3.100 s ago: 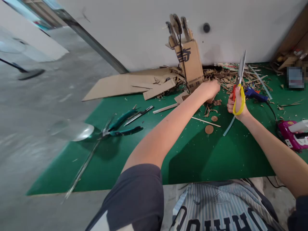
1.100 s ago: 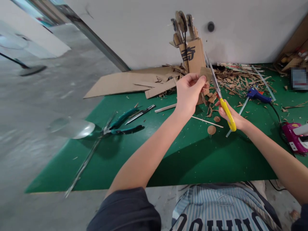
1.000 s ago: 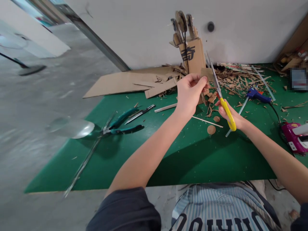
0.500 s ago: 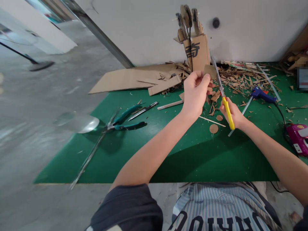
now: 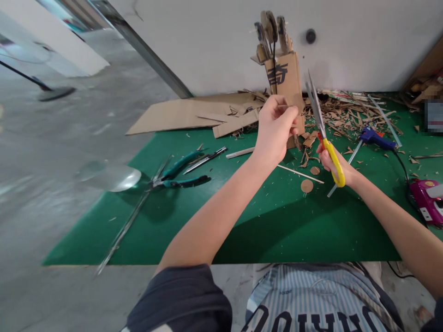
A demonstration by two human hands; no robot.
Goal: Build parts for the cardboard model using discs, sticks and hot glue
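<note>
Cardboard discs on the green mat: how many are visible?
2. The larger disc lies on the mat below the scissors; the smaller disc sits just beyond it, beside the right hand. Others may be hidden among the scraps.

whatever my left hand [image 5: 277, 129] pinches sits behind my own fingers, and i cannot tell it apart from the cardboard stand [image 5: 287, 78] behind. my right hand [image 5: 334, 161] covers the red loop of the scissors [image 5: 320, 120]. the pink device [image 5: 429, 200] is cut off by the right edge. a square patch [image 5: 435, 115] is blurred out. the clear rounded thing [image 5: 114, 177] on the left is too smeared to name.
</note>
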